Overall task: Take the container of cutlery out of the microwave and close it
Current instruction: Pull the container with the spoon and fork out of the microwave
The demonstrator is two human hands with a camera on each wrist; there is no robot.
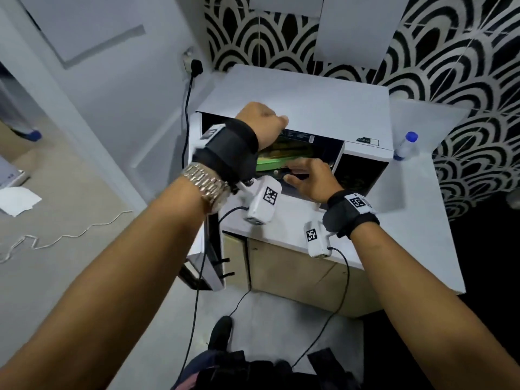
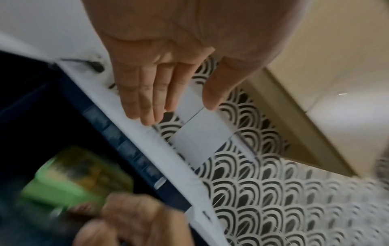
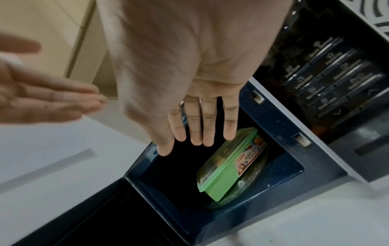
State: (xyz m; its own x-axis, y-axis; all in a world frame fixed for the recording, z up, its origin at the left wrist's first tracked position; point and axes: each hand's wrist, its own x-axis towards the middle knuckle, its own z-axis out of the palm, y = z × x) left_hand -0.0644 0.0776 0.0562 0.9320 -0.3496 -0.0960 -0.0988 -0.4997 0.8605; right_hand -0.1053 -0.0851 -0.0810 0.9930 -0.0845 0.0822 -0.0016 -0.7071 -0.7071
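Note:
The white microwave stands on a white counter, its door swung open to the left. Inside, a green lidded container with a printed label lies on the glass turntable; its contents are unclear. My right hand is open, fingers straight, at the mouth of the cavity, close above the container and apart from it. My left hand hovers at the microwave's top front edge, fingers straight and holding nothing. The container is blurred in the left wrist view.
The dark control panel sits right of the cavity. A blue-capped bottle stands on the counter beside the microwave. A black plug and cable run down the wall on the left. A patterned wall is behind.

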